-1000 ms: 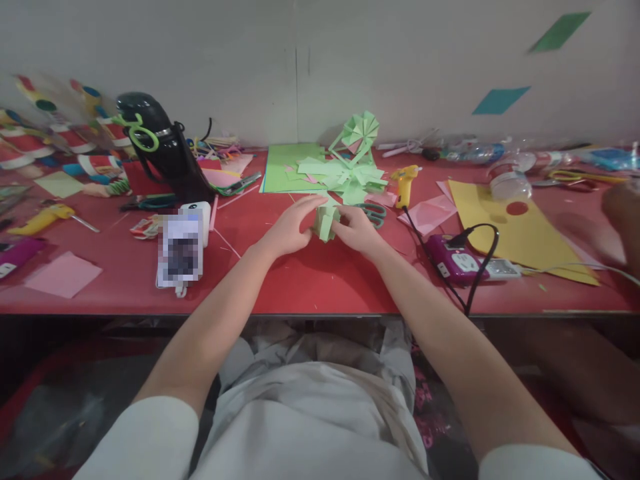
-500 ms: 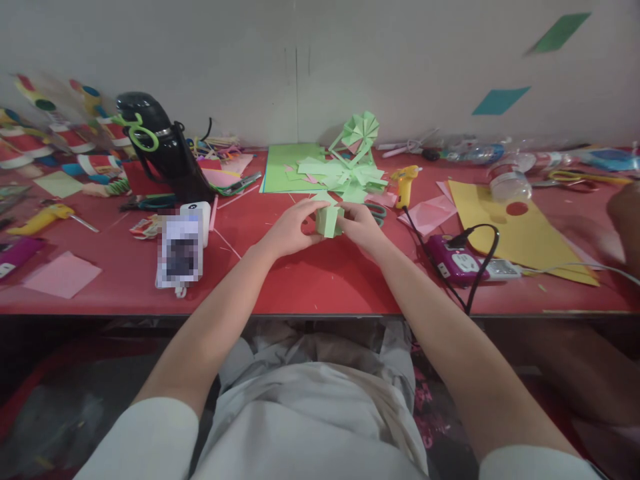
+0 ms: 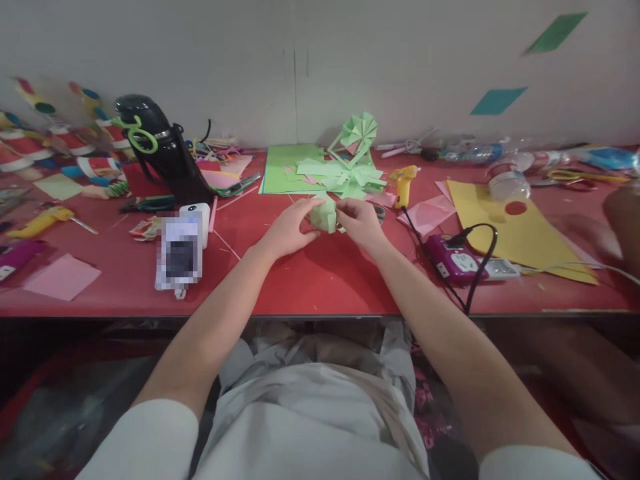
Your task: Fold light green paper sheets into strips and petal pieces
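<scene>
Between my two hands, above the red table, is a small folded green paper piece (image 3: 325, 217). My left hand (image 3: 293, 228) curves around its left side, the fingers at its far edge and the thumb apart below. On its right side, my right hand (image 3: 361, 223) pinches the paper's edge between thumb and fingertips. Just beyond lie green paper cutouts (image 3: 345, 175), with a green folded-paper wheel (image 3: 361, 132) standing among them. Scissors with grey-green handles (image 3: 380, 213) are partly hidden behind my right hand.
A yellow glue gun (image 3: 404, 185) stands right of my hands, its cord near a purple power socket (image 3: 453, 259). Yellow card (image 3: 500, 233) lies farther right, near another person's blurred arm (image 3: 623, 220). At left are a phone (image 3: 180, 253) and a black bottle (image 3: 155, 147).
The green paper piece has turned and tilted between my hands. My right fingertips have shifted slightly along its right edge; my left hand stays nearly in place.
</scene>
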A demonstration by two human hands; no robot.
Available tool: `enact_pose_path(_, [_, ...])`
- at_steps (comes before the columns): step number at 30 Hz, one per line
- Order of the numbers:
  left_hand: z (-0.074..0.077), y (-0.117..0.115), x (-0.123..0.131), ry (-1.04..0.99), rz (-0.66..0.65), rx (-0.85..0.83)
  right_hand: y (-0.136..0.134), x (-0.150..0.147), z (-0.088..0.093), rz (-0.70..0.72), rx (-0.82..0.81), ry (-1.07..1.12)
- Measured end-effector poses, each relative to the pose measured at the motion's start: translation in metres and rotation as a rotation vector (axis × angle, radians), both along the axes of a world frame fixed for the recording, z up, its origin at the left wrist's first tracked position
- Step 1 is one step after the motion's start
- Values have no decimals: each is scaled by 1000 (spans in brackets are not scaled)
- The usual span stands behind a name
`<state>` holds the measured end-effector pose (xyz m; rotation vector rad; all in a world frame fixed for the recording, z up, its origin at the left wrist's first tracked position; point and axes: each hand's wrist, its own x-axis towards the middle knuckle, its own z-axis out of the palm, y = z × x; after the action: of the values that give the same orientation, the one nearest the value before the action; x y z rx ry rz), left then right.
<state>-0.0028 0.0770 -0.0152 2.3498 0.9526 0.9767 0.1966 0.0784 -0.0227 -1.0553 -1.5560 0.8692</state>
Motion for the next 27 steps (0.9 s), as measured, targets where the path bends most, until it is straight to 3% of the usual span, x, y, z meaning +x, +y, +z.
enact_pose_path(7, [4, 2, 5, -234, -62, -214, -3, -2, 4, 29, 90, -18])
enact_pose_path(12, [10, 6, 4, -404, 43, -467, -9, -4, 8, 31, 177, -66])
enact_pose_path(14, [10, 6, 3, -416, 56, -567, -11, -4, 9, 40, 173, -82])
enact_pose_path(17, [7, 5, 3, -384, -36, -700, -11, -4, 8, 41, 177, -79])
enact_pose_path(27, [4, 3, 4, -411, -118, -831, -7, -1, 7, 121, 141, -77])
